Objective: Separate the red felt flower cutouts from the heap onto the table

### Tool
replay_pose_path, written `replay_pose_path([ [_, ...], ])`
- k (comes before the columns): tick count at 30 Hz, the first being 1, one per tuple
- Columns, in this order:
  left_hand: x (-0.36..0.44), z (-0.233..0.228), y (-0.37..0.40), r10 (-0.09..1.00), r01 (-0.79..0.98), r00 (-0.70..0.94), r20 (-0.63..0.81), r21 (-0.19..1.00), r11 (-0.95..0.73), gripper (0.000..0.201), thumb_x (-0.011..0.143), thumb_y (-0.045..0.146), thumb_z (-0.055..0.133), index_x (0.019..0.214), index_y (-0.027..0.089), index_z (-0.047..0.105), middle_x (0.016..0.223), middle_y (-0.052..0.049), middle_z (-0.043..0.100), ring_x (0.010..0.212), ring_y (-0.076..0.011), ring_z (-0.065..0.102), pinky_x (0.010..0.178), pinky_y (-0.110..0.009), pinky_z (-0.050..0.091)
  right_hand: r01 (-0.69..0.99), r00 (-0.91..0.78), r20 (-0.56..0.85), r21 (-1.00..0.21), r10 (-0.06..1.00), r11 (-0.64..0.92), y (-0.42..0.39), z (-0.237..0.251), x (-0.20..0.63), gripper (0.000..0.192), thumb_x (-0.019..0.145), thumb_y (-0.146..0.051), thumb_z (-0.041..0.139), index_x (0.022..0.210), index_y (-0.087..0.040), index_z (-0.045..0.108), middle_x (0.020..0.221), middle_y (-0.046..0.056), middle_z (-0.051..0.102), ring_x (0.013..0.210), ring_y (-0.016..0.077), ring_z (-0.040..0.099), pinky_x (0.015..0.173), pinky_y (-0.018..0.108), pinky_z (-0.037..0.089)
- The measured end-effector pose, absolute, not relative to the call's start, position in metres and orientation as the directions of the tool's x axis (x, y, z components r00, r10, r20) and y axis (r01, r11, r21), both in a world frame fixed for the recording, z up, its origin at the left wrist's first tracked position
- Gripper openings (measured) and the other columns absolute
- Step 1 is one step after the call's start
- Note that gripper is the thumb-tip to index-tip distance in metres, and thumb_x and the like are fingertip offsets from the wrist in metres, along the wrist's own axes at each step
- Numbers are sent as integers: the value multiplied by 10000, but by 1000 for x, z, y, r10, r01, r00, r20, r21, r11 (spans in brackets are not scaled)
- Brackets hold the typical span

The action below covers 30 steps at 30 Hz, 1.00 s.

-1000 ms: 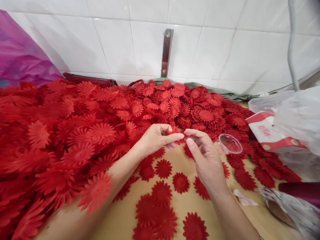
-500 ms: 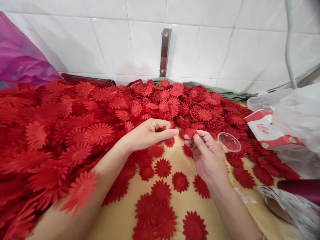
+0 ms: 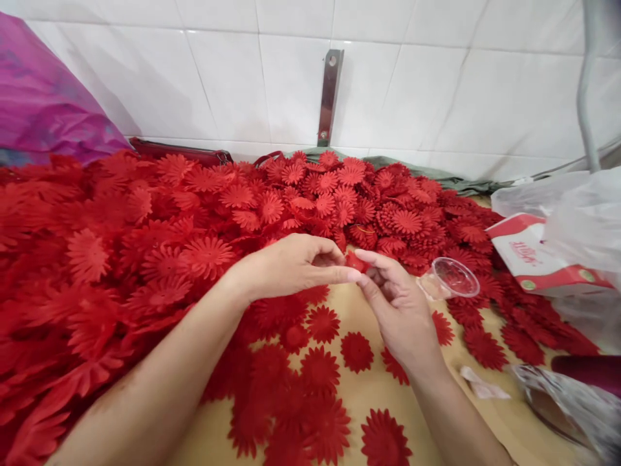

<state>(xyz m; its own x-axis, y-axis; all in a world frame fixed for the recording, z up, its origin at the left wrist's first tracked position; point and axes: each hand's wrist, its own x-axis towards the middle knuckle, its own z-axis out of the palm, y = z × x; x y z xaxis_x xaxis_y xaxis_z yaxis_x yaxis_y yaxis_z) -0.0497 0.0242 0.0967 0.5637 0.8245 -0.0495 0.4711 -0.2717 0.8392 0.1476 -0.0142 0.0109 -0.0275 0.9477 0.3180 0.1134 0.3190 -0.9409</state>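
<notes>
The left hand [image 3: 303,265] and the right hand [image 3: 400,310] meet tip to tip above the tabletop [image 3: 373,395]. Each hand's grip is narrow, thumb and fingers pinching 1 small red petalled piece [image 3: 356,261] held between them; its far side is partly hidden by the fingers.

A large heap of red flower pieces [image 3: 208,255] covers the tabletop from its left side along the far edge by the tiled wall [image 3: 223,84]. Below the hands, toward the near edge, lie loose red flowers [image 3: 356,352], some overlapping, some single.

Just beyond the right hand is a clear plastic cup [image 3: 433,285], tipped over. Toward the right edge are a red and white box [image 3: 528,249] against a white plastic bag [image 3: 589,217], and a crumpled white scrap [image 3: 484,384] nearer the right forearm. A dark red pouch [image 3: 179,153] lies at the far edge.
</notes>
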Motion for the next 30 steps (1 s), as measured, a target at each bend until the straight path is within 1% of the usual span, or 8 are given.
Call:
replay_pose_path([
  [4, -41, 81, 30, 836, 348, 548, 9, 907, -238, 255, 857, 405, 679, 798, 157, 682, 734, 14, 637, 646, -98, 530, 617, -220, 405, 155, -49, 348, -923, 936, 352, -16, 14, 146, 367, 927, -289, 650, 1293, -315, 630, 1101, 25, 695, 1015, 181, 642, 969, 384, 510],
  [8, -42, 79, 34, 915, 241, 393, 92, 950, -199, 211, 792, 260, 729, 717, 172, 553, 610, 63, 514, 541, -61, 438, 528, -202, 333, 95, -45, 337, -936, 940, 340, -18, 19, 147, 414, 913, -274, 653, 1321, -304, 587, 1184, 44, 682, 1000, 170, 645, 951, 369, 521],
  [13, -39, 82, 33, 874, 127, 480, 78, 979, -158, 241, 743, 204, 776, 858, 168, 568, 699, 36, 622, 611, -75, 556, 587, -200, 420, -11, -41, 288, -958, 957, 288, -18, 17, 148, 417, 936, -407, 642, 1344, -346, 584, 1277, 43, 656, 1122, 189, 628, 993, 374, 518],
  [19, -38, 83, 27, 821, 230, 571, 34, 952, -200, 238, 724, 175, 789, 885, 162, 614, 721, 38, 612, 641, -78, 559, 606, -200, 441, -95, -48, 230, -970, 972, 225, -10, 7, 150, 167, 866, -385, 739, 984, -279, 687, 935, 4, 696, 847, 165, 637, 828, 330, 549],
  [22, -44, 91, 27, 812, 252, 582, 52, 937, -240, 187, 751, 172, 765, 883, 160, 633, 739, 28, 623, 650, -81, 562, 614, -204, 444, -100, -21, 220, -971, 975, 217, -10, 4, 151, 140, 855, -368, 750, 912, -261, 680, 859, -12, 672, 794, 146, 617, 782, 299, 536],
  [24, -50, 98, 28, 830, 263, 551, 92, 924, -276, 117, 791, 191, 738, 862, 156, 651, 723, 22, 620, 635, -81, 550, 610, -210, 438, -69, -35, 218, -974, 975, 215, -11, 3, 151, 127, 860, -363, 745, 912, -259, 693, 836, -19, 674, 770, 136, 614, 759, 282, 534],
  [27, -56, 107, 25, 881, 269, 418, 221, 897, -352, 77, 828, 216, 721, 855, 156, 680, 757, 5, 637, 642, -83, 543, 610, -217, 425, 30, -223, 167, -984, 960, 178, -13, 6, 148, 176, 854, -363, 743, 993, -255, 725, 930, 8, 739, 854, 162, 671, 821, 321, 563],
  [30, -52, 115, 16, 902, 237, 293, 316, 890, -389, 99, 835, 239, 738, 877, 163, 691, 791, 1, 645, 656, -89, 559, 591, -218, 409, 261, -288, 142, -940, 947, 221, -21, 24, 150, 272, 898, -353, 679, 1154, -268, 714, 1105, 47, 755, 992, 218, 698, 941, 428, 557],
])
